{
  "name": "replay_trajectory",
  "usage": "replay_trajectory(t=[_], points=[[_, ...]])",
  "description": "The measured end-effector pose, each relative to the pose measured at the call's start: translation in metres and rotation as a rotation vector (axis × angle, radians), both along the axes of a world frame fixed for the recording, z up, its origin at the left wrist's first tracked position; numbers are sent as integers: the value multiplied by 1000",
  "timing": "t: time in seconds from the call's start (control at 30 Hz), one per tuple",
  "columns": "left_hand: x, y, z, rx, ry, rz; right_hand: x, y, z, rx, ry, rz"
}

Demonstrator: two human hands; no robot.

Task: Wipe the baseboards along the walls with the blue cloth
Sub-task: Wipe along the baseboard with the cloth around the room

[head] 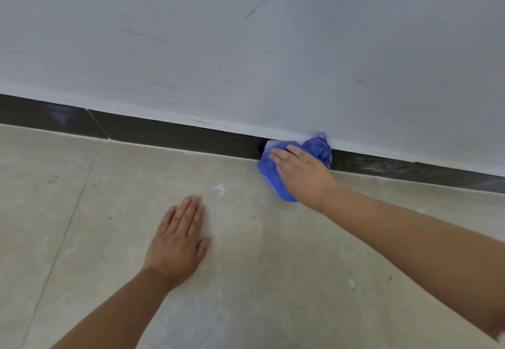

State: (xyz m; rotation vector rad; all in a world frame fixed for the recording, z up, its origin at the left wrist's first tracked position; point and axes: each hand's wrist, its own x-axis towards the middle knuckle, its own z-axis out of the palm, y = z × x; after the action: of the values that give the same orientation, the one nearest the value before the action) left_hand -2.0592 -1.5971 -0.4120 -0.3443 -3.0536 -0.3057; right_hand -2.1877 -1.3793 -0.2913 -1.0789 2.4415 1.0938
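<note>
A dark brown baseboard point(177, 134) runs along the foot of a pale grey wall, sloping down to the right. A bunched blue cloth point(269, 173) lies against the baseboard and onto the floor. My right hand point(300, 172) presses on the cloth with straight fingers pointing left along the baseboard. My left hand point(179, 239) rests flat on the floor tile, fingers straight, well short of the wall. The stretch of baseboard right of the cloth point(382, 167) shows pale streaks.
The pale wall point(246, 48) carries a few dark scuff marks. The floor is beige tile point(273, 266) with grout lines at the left, small dark specks and white smudges. A joint in the baseboard point(97, 124) shows at the left.
</note>
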Motion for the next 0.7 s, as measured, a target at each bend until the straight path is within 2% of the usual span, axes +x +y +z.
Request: replay_trajectory(t=[0.1, 0.17, 0.23, 0.33, 0.4, 0.47, 0.6, 0.7], points=[[2, -2, -6, 10, -15, -10, -7, 24, -3, -36, 86, 40], [3, 0, -7, -6, -4, -22, -7, 48, -8, -48, 53, 31], [3, 1, -6, -25, 4, -32, -5, 78, -11, -48, 101, 30], [2, 1, -5, -33, -7, -37, 7, 104, 4, 103, 182, -40], [1, 0, -4, -41, -18, -39, 15, 129, 12, 184, 58, -175], [2, 0, -3, -54, -30, -44, 27, 138, 23, 212, 12, -418], [2, -2, -4, -70, -36, -46, 42, 132, 20, 59, 71, -550], [2, -2, -4, -87, -23, -52, 43, 112, -1, -261, 240, -351]])
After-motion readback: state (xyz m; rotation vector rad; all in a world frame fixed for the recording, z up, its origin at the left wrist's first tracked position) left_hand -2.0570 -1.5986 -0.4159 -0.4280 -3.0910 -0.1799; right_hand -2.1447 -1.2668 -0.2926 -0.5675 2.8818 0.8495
